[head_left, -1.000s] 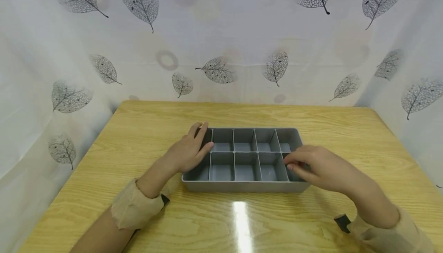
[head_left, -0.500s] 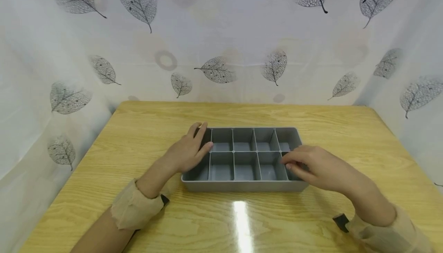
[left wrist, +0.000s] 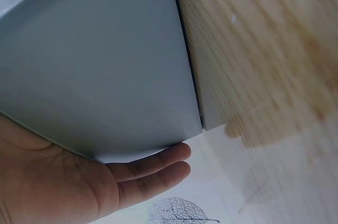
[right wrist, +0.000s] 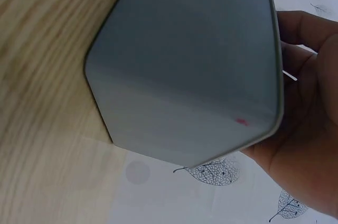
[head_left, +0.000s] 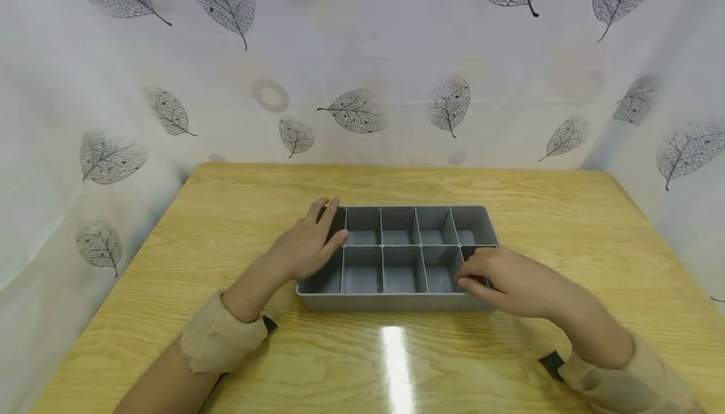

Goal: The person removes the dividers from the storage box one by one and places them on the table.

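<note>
Looks like a step of steadying and reaching: bracing the left end of a grey box [head_left: 391,302] with the left hand [head_left: 303,247], and bringing bent fingers of the right hand [head_left: 512,282] to the lower right compartment [head_left: 471,251]. Cannot tell how deep inside, nor whether touching the floor of it. Next move, by judgement, calls for a steady left end and for drawing the right fingertips straight up, clear of rim and dividers.

Grip of the left hand: fairly spread, thumb reaching across the left compartments, fingers at the upper left corner of the box; in the left wrist view, 2 straight fingers along the edge, lower middle of the frame. Grip of the right hand: curled, thumb and forefinger drawn close together; cannot tell whether pinching anything, with fingertips partly hidden.

Box: just below the centre of the head view, flat on the wooden desk [head_left: 340,363], open side up, divided into 10 compartments, 2 rows of 5. Long axis running left to right across the frame, roughly parallel to the upper edge of the desk; short ends facing left and right, 1 long wall facing the bottom of the frame. On the outer wall of the right end, a small red mark [right wrist: 242,121] in the right wrist view. Behind the desk, across the top of the head view, leaf-print cloth [head_left: 396,43].
</note>
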Demonstrator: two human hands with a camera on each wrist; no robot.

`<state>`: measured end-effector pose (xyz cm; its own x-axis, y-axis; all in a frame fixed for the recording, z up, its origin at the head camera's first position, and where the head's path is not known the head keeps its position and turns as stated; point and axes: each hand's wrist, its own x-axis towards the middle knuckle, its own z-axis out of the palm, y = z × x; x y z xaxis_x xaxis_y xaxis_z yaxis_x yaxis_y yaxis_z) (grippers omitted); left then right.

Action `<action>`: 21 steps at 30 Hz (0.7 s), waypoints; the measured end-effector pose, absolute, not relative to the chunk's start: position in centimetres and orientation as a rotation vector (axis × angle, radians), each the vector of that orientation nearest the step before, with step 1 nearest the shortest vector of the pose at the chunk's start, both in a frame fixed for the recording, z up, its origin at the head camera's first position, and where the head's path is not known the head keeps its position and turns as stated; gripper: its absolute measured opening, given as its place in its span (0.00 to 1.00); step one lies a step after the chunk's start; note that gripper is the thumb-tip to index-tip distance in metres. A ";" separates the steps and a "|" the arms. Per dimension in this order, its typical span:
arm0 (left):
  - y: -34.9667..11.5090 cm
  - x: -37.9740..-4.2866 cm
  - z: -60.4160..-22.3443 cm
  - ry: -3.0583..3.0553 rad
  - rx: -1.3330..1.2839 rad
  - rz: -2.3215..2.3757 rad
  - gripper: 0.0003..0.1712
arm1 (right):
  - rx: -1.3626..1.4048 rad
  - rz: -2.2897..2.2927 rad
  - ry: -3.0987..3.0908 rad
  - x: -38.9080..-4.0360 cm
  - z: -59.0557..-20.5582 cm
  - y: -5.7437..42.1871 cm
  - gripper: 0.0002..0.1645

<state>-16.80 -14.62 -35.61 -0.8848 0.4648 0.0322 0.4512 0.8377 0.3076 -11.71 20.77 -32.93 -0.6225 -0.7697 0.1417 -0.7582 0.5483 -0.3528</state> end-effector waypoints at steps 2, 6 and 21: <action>-14.6 -16.8 -35.6 2.972 0.744 0.478 0.41 | -1.343 -0.590 2.750 -11.7 -33.0 20.5 0.09; -14.6 -16.9 -35.6 2.977 0.759 0.474 0.41 | -1.334 -0.580 2.802 -11.7 -33.0 20.2 0.16; -14.7 -17.1 -35.8 2.976 0.754 0.454 0.41 | -1.417 -0.666 2.997 -11.4 -31.9 20.2 0.15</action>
